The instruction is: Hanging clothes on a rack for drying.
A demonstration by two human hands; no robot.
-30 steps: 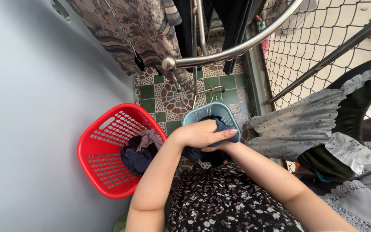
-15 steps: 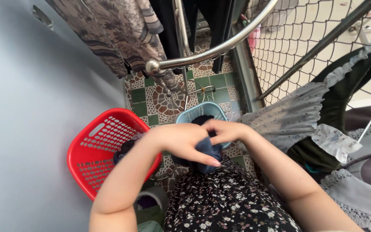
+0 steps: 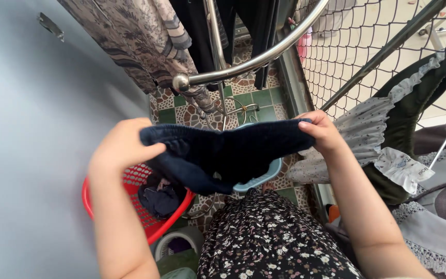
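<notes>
While both arms reach forward above the tiled floor [image 3: 256,98], the left hand [image 3: 120,147] is closed around one end of a dark navy garment [image 3: 223,152] and the right hand [image 3: 321,132] pinches the other end between thumb and fingers, so the cloth is stretched flat and roughly level between them, its middle sagging a little toward the person's flowered dress [image 3: 269,237]. Directly beneath the garment, partly hidden by it, sits a light blue basket [image 3: 264,175], and to its left a red laundry basket [image 3: 153,227] holds a heap of dark clothes [image 3: 158,199]; its near rim shows below the left wrist. A shiny metal rail [image 3: 249,62] with a round end cap crosses the upper middle, with a brown patterned garment [image 3: 135,41] and black clothes [image 3: 192,26] hanging by it. A grey wall [image 3: 32,155] fills the left side. On the right, wire mesh [image 3: 367,36] backs a pale dotted cloth with a frilled edge [image 3: 367,129] that hangs just beside the right hand
</notes>
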